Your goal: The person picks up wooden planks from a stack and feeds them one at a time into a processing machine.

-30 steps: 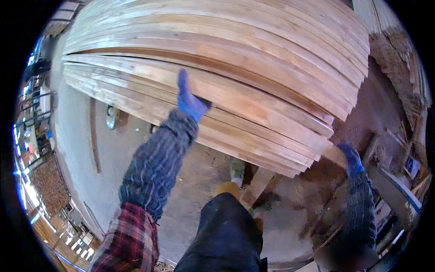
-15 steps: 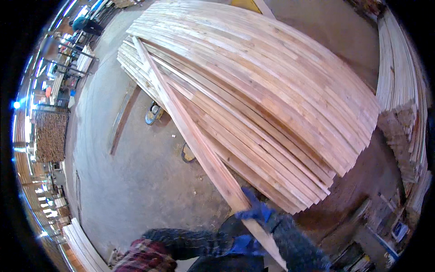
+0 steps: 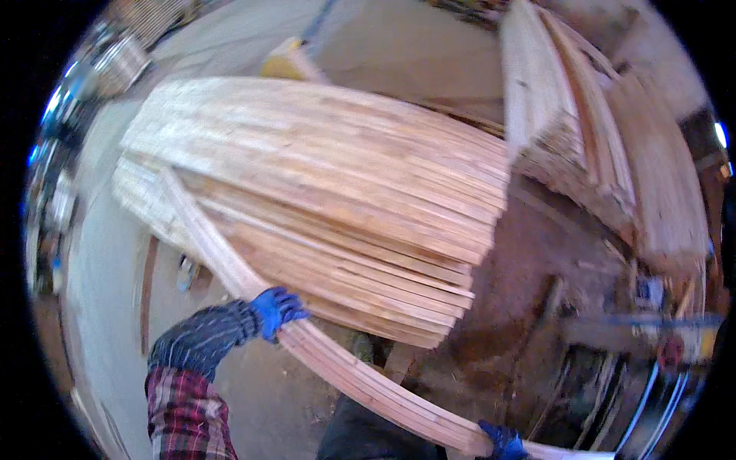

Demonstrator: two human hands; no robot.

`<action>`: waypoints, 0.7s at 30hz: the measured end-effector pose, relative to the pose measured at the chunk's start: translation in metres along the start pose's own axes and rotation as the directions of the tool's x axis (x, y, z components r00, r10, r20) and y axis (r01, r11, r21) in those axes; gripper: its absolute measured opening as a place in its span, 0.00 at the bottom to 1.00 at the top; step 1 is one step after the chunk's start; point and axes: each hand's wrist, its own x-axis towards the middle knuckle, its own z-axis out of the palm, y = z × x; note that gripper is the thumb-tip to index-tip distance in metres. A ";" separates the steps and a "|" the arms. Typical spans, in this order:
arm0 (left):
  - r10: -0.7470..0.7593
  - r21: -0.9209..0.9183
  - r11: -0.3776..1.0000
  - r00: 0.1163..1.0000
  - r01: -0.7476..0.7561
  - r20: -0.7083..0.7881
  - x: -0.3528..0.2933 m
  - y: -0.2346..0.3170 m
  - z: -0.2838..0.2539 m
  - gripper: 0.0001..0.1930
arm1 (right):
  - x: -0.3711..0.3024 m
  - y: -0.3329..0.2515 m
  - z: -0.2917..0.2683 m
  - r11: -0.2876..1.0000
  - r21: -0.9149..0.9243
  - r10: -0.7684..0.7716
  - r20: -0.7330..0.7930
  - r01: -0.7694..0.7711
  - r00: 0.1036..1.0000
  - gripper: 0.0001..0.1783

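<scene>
The left hand [image 3: 277,311], in a blue glove, is closing over a long pale plank [image 3: 368,387], its fingers curling across the far edge; the thumb is hiding beneath the wood or behind the palm. The right hand [image 3: 503,441], also gloved in blue, is gripping the same plank near the lower edge of the view, where blur is softening its fingers and the frame is cutting off its underside and most of the forearm.

The plank is slanting from the near side of a broad stack of boards [image 3: 322,161] down past the person's front. Its far end is lying over the stack's nearer boards, and its near end is running out past the right hand along the bottom rim, so its very tip is hard to make out. The fisheye lens is bending it into a curve.

The plank is partly covering the dark trousers [image 3: 376,433]. A plaid sleeve [image 3: 188,410] is running out of view below. At upper right, another bundle of boards [image 3: 540,84] is standing apart from the stack, its far end leaving the view. Along the left rim, the background is smearing into shapes too blurred to identify.
</scene>
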 end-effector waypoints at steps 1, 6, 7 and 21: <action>-0.013 0.010 1.000 0.999 0.012 0.047 0.001 0.009 0.008 0.57 | -0.008 -0.003 -0.001 0.998 -0.055 0.028 -0.003 -0.028 1.000 0.53; 0.047 -0.003 0.999 0.966 -0.050 -0.255 0.012 0.086 -0.030 0.32 | -0.070 0.030 0.017 0.985 -0.152 0.064 -0.110 -0.080 0.992 0.57; 0.028 -0.014 0.999 0.965 -0.033 -0.263 0.004 0.107 -0.026 0.35 | -0.085 0.039 0.023 0.979 -0.179 0.067 -0.180 -0.100 0.981 0.57; -0.163 -0.009 0.986 0.954 0.166 -0.252 0.047 0.459 -0.194 0.55 | -0.258 0.134 0.037 0.969 -0.091 0.047 -0.847 -0.231 0.529 0.56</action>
